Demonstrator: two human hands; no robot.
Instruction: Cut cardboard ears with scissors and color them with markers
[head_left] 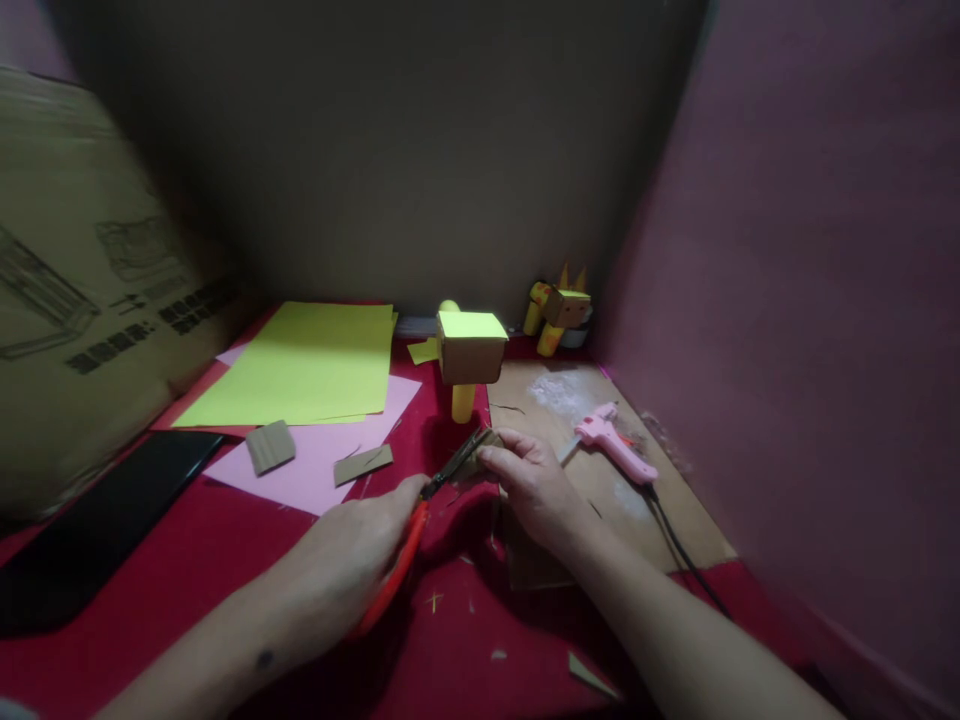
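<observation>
My left hand (367, 540) is closed round the red-orange handles of a pair of scissors (409, 550), whose dark blades point up and to the right. Between the fingers and thumb of my right hand (529, 475) is a small piece of cardboard (474, 465). The scissor blades meet its edge. Just beyond both hands stands a cardboard box figure (472, 358) with a yellow-green top and a yellow leg. Two loose cardboard pieces lie to the left, a squarish one (271, 447) and a narrow strip (364, 465).
A pink glue gun (619, 450) with a black cord rests on a cardboard sheet (675, 530). Yellow paper (300, 360) and pink paper (285, 482) lie at left, beside a black flat object (112, 530). A giraffe-like figure (559, 308) stands at the back. A large carton (97, 300) borders the left.
</observation>
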